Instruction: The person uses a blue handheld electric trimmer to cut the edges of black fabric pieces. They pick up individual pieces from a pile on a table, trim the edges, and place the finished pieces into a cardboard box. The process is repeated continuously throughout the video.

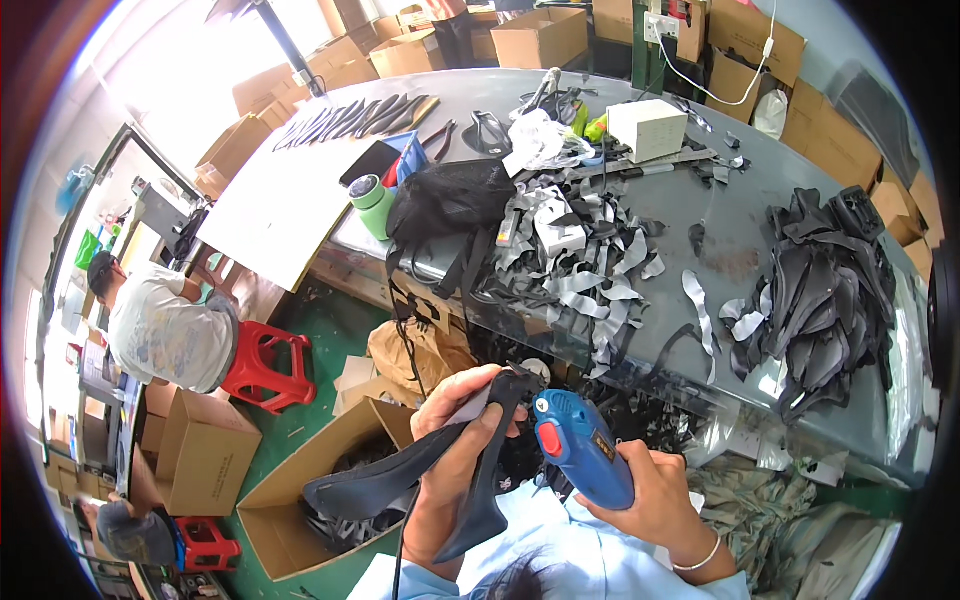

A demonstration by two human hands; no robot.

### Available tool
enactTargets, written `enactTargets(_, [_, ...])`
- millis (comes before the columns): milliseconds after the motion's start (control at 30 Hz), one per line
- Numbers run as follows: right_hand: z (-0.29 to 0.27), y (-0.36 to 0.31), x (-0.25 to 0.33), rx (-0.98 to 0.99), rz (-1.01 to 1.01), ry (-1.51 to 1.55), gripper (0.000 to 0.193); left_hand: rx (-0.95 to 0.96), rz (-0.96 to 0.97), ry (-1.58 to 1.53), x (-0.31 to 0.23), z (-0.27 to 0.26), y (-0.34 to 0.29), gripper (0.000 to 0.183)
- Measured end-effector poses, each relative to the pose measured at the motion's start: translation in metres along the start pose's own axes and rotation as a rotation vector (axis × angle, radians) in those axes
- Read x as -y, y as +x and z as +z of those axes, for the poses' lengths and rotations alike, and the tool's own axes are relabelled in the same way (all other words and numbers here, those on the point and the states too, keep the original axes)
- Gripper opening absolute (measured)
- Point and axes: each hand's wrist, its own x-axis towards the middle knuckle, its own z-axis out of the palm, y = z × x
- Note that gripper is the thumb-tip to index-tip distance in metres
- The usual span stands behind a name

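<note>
My right hand [650,500] grips a blue handheld power tool with a red button [580,450], probably an electric cutter. Its head points up and left. My left hand [455,450] is closed around a dark, curved fabric piece [385,475] with a smooth, padded look. The piece is folded over, with two long lobes hanging below the hand. Its upper end [515,388] lies close to the tool's head; whether they touch I cannot tell. A dark cord runs down beside my left wrist.
On the grey table lie a heap of dark pieces [825,280], grey offcuts [600,290], a black bag [450,200], a green bottle [371,208] and a white box [647,130]. An open carton [275,510] stands lower left. Another person [170,325] sits on a red stool [268,370].
</note>
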Motion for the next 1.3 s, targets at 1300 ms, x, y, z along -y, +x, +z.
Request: enactTargets(1300, [-0.005,-0.008,-0.01,0.161,-0.17,-0.044,0.043,0.857,-0.404,0.565,-0.003,-0.013,0.032,0.032])
